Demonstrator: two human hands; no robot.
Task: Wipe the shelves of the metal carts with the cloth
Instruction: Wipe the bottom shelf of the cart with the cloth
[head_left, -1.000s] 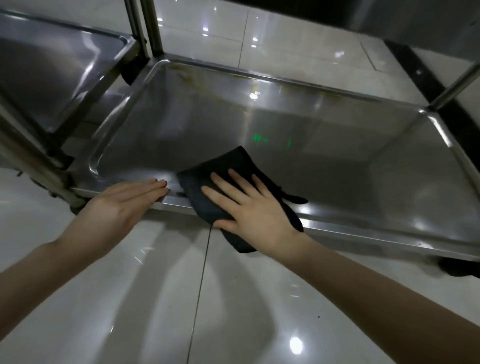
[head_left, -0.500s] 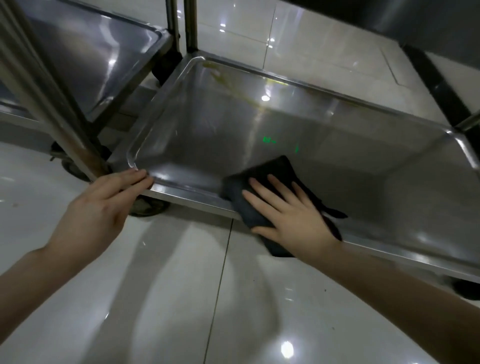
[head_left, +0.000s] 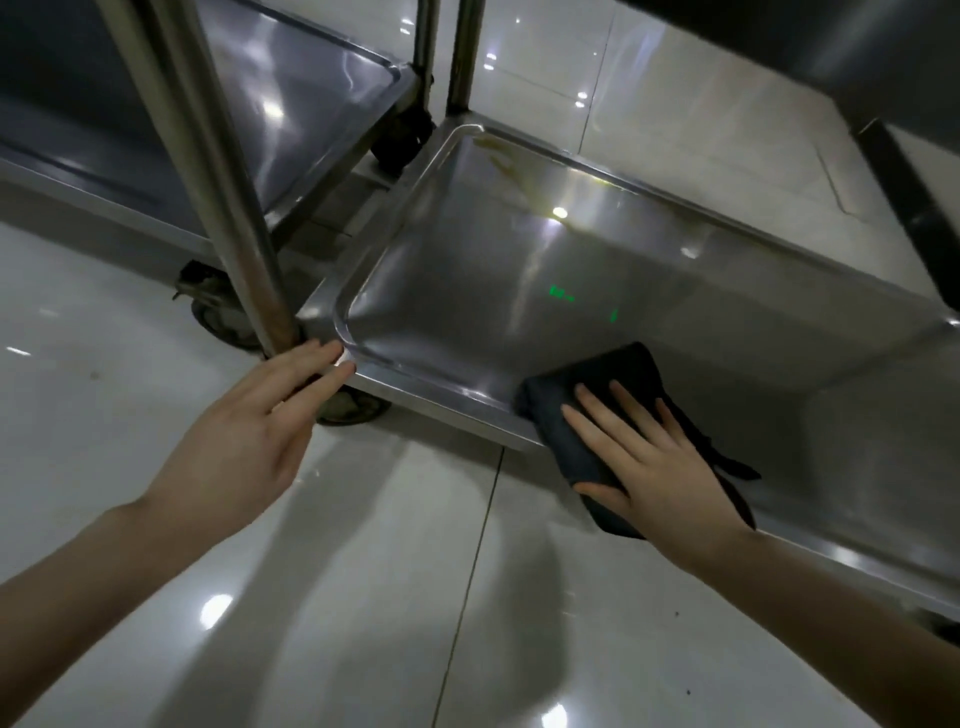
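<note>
Right hand (head_left: 657, 460) flat, fingers straight, presses dark cloth (head_left: 587, 410) over near rim of bottom cart shelf (head_left: 519, 270). Left hand (head_left: 249, 436) open, fingertips on shelf corner. Cloth soft, limp, light; likely best controlled under palm. Steel probably slick.

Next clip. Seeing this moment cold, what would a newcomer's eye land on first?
The dark folded cloth stands out, pressed flat under the right hand across the near rim of the shiny stainless-steel bottom cart shelf. The left hand touches that shelf's near-left corner with straight fingers, beside a round metal upright post. A yellowish-brown smear marks the shelf's far-left corner.
</note>
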